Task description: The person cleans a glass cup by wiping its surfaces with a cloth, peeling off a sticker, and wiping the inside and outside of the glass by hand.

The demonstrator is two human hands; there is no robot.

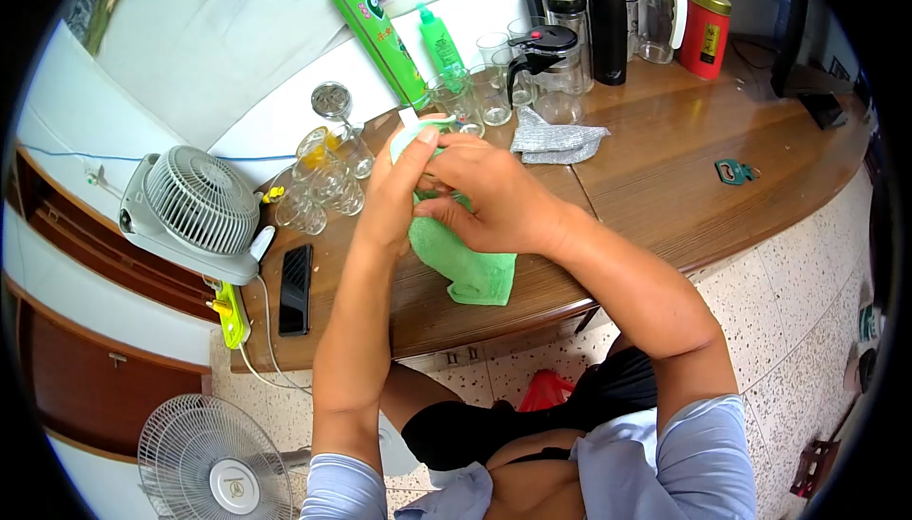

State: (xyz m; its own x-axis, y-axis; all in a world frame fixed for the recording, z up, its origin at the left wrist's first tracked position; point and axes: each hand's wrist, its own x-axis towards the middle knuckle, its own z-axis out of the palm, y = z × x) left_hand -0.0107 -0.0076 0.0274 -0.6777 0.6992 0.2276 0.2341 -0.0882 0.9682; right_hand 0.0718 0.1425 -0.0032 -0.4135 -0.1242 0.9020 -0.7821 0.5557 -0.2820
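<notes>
Both of my hands are together over the table's near left part, gripping a light green cloth [464, 259]. My left hand [388, 186] wraps round its upper end, thumb pointing up. Bent fingers and thumb of my right hand [499, 192] press into the cloth from the right. The cloth's lower end hangs loose below them. A small white piece sticks up above my left hand; I cannot tell what it is. Whether something is inside the cloth is hidden. Just beyond the hands stand clear glasses [454, 100] and a glass teapot with black lid [551, 50].
Left are more glasses [332, 183], a white fan [195, 202], a phone [295, 289] and a power strip [231, 316]. Behind stand a green spray can [375, 36], green bottle [439, 40], black flask [607, 26] and red tin [705, 34]. A grey cloth [559, 138] lies right.
</notes>
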